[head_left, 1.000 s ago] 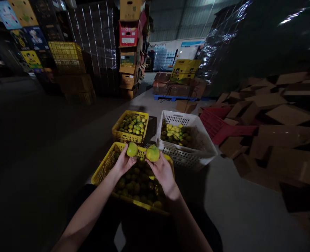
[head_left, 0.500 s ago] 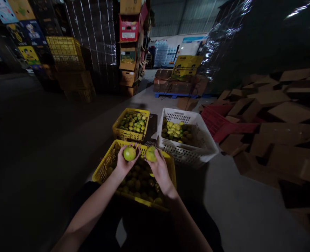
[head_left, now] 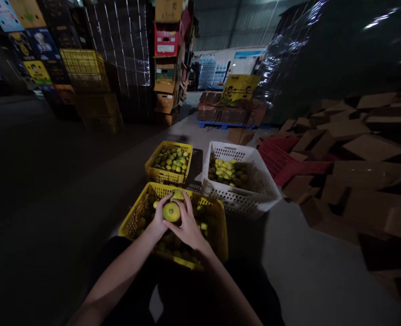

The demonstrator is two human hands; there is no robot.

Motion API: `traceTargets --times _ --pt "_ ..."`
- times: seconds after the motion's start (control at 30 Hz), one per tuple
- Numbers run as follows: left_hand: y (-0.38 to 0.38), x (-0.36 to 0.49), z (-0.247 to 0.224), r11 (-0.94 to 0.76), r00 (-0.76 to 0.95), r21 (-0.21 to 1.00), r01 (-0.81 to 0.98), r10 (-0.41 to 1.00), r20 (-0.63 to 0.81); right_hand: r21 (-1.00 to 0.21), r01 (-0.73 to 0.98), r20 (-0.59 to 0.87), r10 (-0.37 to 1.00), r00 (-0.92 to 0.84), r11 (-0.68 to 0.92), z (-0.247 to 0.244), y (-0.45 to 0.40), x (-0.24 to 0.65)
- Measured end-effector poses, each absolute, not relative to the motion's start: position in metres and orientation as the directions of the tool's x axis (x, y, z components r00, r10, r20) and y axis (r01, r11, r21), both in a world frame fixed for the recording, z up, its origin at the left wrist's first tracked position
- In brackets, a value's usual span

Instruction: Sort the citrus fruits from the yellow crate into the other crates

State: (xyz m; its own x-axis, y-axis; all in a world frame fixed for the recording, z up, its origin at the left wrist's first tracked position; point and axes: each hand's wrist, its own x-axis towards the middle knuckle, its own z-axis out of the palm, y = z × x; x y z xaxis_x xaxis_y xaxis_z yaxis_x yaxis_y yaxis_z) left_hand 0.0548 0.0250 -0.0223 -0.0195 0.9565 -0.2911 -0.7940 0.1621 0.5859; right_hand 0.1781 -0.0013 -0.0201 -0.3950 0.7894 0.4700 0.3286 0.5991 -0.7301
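My left hand (head_left: 158, 221) and my right hand (head_left: 188, 226) are together over the near yellow crate (head_left: 142, 194), closed around two round green-yellow citrus fruits. The nearer citrus fruit (head_left: 171, 212) shows its stem end and sits between both palms. Just beyond it, the second citrus fruit (head_left: 177, 195) is framed by the fingers of both hands, partly hidden. Which hand bears each fruit's weight I cannot tell. Beneath my hands, many similar fruits lie in the crate, mostly in shadow.
A smaller yellow crate (head_left: 148, 168) full of green-yellow fruit stands ahead. To its right is a white crate (head_left: 268, 188) partly filled with yellower fruit. A red crate (head_left: 278, 160) and heaped cardboard (head_left: 359, 181) lie at the right. Stacked cartons (head_left: 166, 68) rise behind.
My hands were apart with one fruit each; my right hand has moved left, and both hands now meet around the two fruits. The fruit in front has turned to show its stem end.
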Motion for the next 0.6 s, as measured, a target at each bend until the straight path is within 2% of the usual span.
traceTargets --times 0.1,0.17,0.3,0.43,0.6 --pt "0.022 0.056 -0.011 0.208 0.008 0.6 -0.772 0.948 -0.319 -0.699 0.34 0.536 0.776 -0.332 0.629 -0.022 -0.001 0.178" --pt "0.02 0.058 -0.002 0.192 0.013 0.643 -0.742 0.962 -0.272 -0.709 0.329 0.576 0.782 -0.239 0.623 -0.018 0.001 0.18" --pt "0.022 0.055 0.008 -0.024 -0.155 0.769 -0.639 0.983 -0.098 -0.82 0.228 0.547 0.836 0.042 0.525 -0.002 0.006 0.191" --pt "0.024 0.049 0.011 -0.272 -0.313 0.851 -0.448 0.94 0.136 -0.876 0.182 0.476 0.861 0.178 0.447 0.009 0.014 0.203" --pt "0.021 0.048 0.018 -0.315 -0.327 0.864 -0.394 0.926 0.188 -0.901 0.079 0.432 0.865 0.255 0.427 0.004 0.018 0.205"
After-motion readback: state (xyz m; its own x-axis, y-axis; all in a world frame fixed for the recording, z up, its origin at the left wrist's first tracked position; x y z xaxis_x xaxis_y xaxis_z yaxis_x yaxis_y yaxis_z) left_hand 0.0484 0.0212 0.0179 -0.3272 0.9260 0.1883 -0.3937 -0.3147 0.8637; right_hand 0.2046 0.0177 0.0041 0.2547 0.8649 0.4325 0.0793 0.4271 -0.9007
